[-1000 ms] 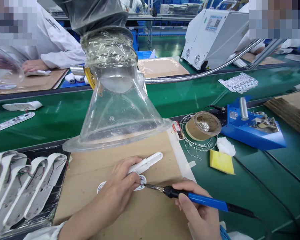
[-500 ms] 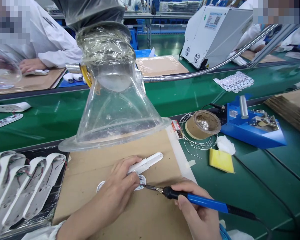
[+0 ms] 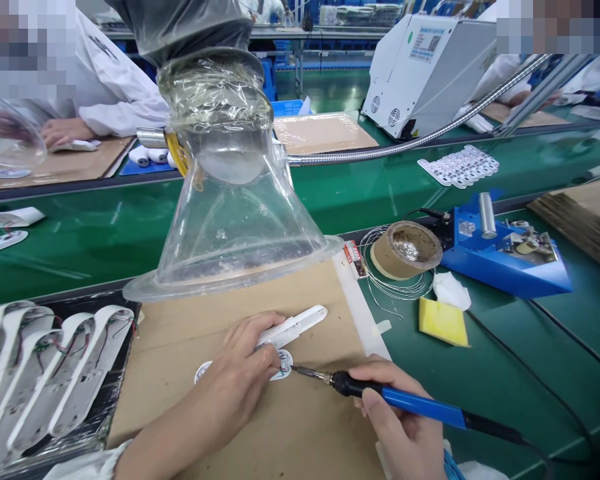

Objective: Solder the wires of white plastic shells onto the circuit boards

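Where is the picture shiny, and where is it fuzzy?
Head view: bright glints on the crinkly wrap, softer shine on the clear hood; head view: the far background looks soft, while the left hand, right hand and iron look fairly clear; head view: blocky squares cover patches at the top left and top right.

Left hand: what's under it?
Beneath the left hand: brown cardboard, a white casing sticking out beyond the fingers, white board ends at either side. Whether those ends join is covered.
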Available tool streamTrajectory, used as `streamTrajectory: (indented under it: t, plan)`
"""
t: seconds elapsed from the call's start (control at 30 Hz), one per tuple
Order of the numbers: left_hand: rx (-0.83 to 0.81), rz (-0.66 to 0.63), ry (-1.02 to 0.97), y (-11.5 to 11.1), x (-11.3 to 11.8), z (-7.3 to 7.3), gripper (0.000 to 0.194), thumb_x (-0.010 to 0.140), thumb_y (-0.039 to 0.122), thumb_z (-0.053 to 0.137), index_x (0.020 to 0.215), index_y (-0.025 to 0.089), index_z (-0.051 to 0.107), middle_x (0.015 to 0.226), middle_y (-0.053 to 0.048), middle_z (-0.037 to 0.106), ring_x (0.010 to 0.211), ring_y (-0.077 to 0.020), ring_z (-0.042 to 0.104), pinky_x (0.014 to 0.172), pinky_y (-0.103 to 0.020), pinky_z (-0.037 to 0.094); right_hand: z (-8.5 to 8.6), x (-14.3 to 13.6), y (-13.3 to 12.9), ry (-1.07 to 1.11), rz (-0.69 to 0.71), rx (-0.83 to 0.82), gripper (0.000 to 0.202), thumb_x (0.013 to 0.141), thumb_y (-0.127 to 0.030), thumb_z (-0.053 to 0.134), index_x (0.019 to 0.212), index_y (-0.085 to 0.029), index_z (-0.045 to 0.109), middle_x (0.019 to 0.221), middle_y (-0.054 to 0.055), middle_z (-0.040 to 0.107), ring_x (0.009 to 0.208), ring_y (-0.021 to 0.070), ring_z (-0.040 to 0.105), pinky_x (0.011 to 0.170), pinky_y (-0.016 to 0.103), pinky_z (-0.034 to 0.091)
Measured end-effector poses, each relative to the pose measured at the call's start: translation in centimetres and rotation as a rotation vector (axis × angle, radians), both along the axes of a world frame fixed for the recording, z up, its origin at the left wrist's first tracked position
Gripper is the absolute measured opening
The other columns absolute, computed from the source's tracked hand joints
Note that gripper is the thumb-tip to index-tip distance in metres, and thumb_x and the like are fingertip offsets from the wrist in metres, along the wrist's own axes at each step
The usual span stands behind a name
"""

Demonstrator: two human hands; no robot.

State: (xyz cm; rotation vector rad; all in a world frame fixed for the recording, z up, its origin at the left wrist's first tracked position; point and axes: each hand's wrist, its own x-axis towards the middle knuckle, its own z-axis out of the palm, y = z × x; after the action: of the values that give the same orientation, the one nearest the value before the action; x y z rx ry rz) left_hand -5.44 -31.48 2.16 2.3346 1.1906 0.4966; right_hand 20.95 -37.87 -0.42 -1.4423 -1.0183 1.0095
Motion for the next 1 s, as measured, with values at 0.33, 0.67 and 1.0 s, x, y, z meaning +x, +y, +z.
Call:
streamTrajectory:
  t: [0.33, 0.67, 1.0]
  plan:
    - [-0.047, 0.018, -0.018, -0.2, -0.1, 0.6, 0.026, 0.111, 0.011, 0.045, 0.103, 0.027, 0.064, 0.156, -0.007, 0.056, 0.142, -0.0266, 0.059, 0.109, -0.044, 0.059, -0.7, 1.6, 1.0, 0.025, 0.115, 0.074, 0.018, 0.097, -0.04, 0.083, 0.097, -0.024, 0.089, 0.088, 0.009, 0.081, 0.058, 0.0172, 0.07, 0.053, 0.025, 0.063]
    - [0.064, 0.079, -0.041, -0.3, 0.7, 0.1, 0.022, 0.11, 0.012, 0.047, 0.103, 0.027, 0.062, 0.145, -0.008, 0.064, 0.132, -0.0253, 0.065, 0.102, -0.041, 0.059, 0.2, 0.2, 0.5, 0.113, -0.004, -0.081, 0.028, 0.094, -0.053, 0.084, 0.095, -0.025, 0.087, 0.087, 0.006, 0.077, 0.055, 0.0138, 0.06, 0.047, 0.023, 0.053]
    - [0.168, 0.123, -0.025, -0.5, 1.2, -0.3, 0.018, 0.108, 0.011, 0.05, 0.101, 0.026, 0.057, 0.137, -0.008, 0.068, 0.122, -0.0252, 0.069, 0.098, -0.041, 0.059, -0.6, 0.0, 0.2, 0.052, 0.008, -0.053, 0.029, 0.094, -0.051, 0.083, 0.096, -0.023, 0.087, 0.09, 0.009, 0.078, 0.06, 0.0161, 0.062, 0.047, 0.023, 0.051]
